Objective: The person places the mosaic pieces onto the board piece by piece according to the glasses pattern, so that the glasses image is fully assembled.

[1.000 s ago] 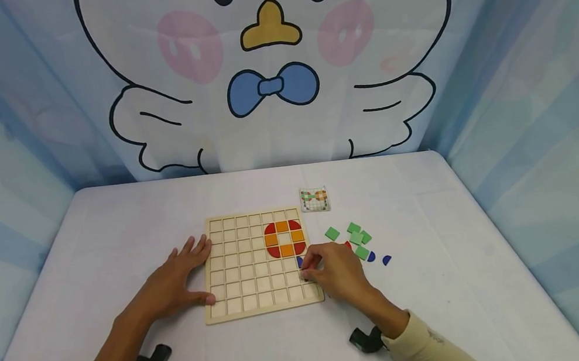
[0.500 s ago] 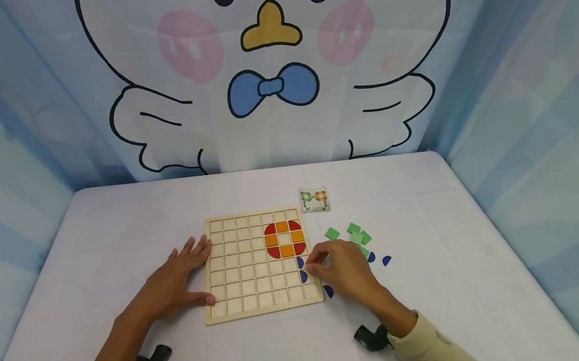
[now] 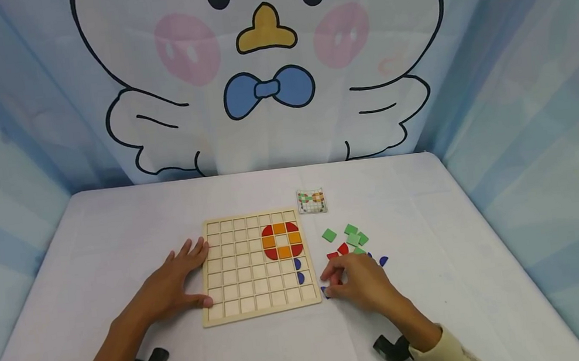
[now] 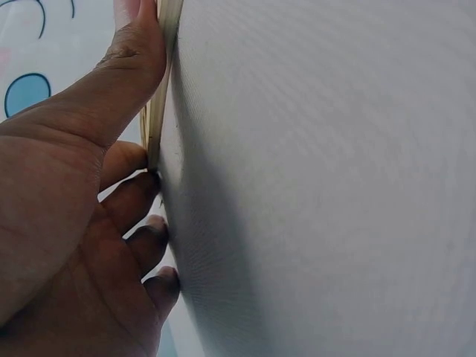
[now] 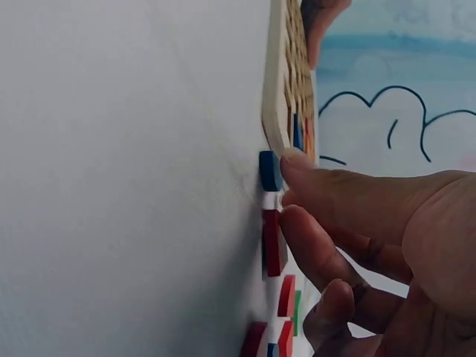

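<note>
My left hand [image 3: 173, 282] rests with spread fingers against the left edge of a wooden grid board [image 3: 232, 319]; the left wrist view shows thumb and fingertips at the board's side [image 4: 155, 126]. Beyond the board's right edge, my right hand [image 3: 364, 281] has its thumb at a blue half-circle tile [image 5: 269, 171] lying on the table. Its index finger is bent and stands a little apart from that tile. On the board, red and orange tiles [image 3: 281, 228] form a ring at the upper right, and two blue half-circle tiles [image 3: 300, 277] sit below it.
Several green square tiles [image 3: 353, 239] lie right of the board, with red tiles [image 3: 342, 249] near my right knuckles. Another blue half-circle tile [image 3: 384, 261] lies farther right. A small pattern card [image 3: 312, 201] sits beyond the board's top right corner.
My right hand has drawn back from the board, leaving a second blue half-circle in the grid, and has moved down to the loose blue tile. The left hand stays at the board's edge.
</note>
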Demonstrator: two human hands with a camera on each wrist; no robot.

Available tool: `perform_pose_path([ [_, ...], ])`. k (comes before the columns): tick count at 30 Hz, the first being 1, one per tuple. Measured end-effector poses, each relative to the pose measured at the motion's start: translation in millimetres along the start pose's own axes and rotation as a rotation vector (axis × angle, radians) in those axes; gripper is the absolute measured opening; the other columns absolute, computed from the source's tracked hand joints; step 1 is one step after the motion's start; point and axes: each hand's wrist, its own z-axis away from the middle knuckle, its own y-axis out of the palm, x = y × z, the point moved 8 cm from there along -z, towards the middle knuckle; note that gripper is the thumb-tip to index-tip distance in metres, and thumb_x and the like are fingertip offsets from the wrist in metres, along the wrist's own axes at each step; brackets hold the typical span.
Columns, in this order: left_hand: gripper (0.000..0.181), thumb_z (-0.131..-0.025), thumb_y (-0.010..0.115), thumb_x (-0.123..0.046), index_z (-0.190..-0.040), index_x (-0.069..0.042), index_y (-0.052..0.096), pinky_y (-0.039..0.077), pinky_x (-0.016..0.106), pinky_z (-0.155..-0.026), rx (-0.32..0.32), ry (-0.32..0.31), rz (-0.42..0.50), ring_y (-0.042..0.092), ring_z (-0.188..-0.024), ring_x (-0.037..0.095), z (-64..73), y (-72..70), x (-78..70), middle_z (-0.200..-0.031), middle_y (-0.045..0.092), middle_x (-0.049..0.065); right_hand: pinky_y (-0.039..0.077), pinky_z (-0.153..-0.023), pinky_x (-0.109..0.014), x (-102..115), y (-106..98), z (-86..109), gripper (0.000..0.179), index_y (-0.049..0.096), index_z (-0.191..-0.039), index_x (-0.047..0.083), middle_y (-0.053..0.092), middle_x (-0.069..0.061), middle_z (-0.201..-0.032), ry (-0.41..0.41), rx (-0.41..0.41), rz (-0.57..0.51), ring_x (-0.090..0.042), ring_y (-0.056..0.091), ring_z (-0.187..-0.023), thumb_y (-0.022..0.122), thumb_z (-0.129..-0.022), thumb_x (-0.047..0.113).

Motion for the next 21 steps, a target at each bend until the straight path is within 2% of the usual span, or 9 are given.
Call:
perform_pose_path([
  [3,0.124,-0.072,0.094,-0.046,-0.167,-0.004,0.028,0.017,0.069,-0.130,0.004,-0.002,0.006,0.016,-0.164,0.047,0.4,-0.1,0.3,-0.175,0.023,0.020,0.045,-0.064,-0.022,4,3,1.3,0.019,0.079,-0.085,0.023,0.060,0.012,-0.070,-0.029,0.005,0.007,-0.008,0.056,-0.073,0.094,-0.080,0.012],
  [8,0.124,-0.071,0.095,-0.045,-0.167,-0.005,0.028,0.016,0.069,-0.131,0.006,-0.003,0.017,0.015,-0.164,0.047,0.3,-0.4,0.6,-0.175,0.023,0.019,0.047,-0.065,-0.021,10,5,2.0,0.019,0.077,-0.082,0.022,0.062,0.013,-0.074,-0.059,0.015,0.016,-0.007,0.057,-0.074,0.093,-0.081,0.011],
  [15,0.124,-0.070,0.094,-0.047,-0.167,-0.005,0.029,0.016,0.068,-0.131,0.006,0.000,0.012,0.016,-0.164,0.047,0.7,0.2,1.4,-0.175,0.023,0.019,0.050,-0.065,-0.021,12,10,4.2,0.017,0.077,-0.085,0.021,0.063,0.011,-0.078,-0.042,0.056,0.034,-0.009,0.057,-0.075,0.092,-0.083,0.013],
  [21,0.124,-0.071,0.094,-0.047,-0.167,-0.006,0.029,0.016,0.068,-0.131,0.000,-0.001,0.015,0.016,-0.164,0.046,0.6,1.2,1.8,-0.175,0.023,0.018,0.050,-0.064,-0.021,15,11,4.9,0.022,0.072,-0.084,0.020,0.063,0.010,-0.077,-0.067,0.088,0.008,-0.010,0.058,-0.073,0.091,-0.083,0.010],
])
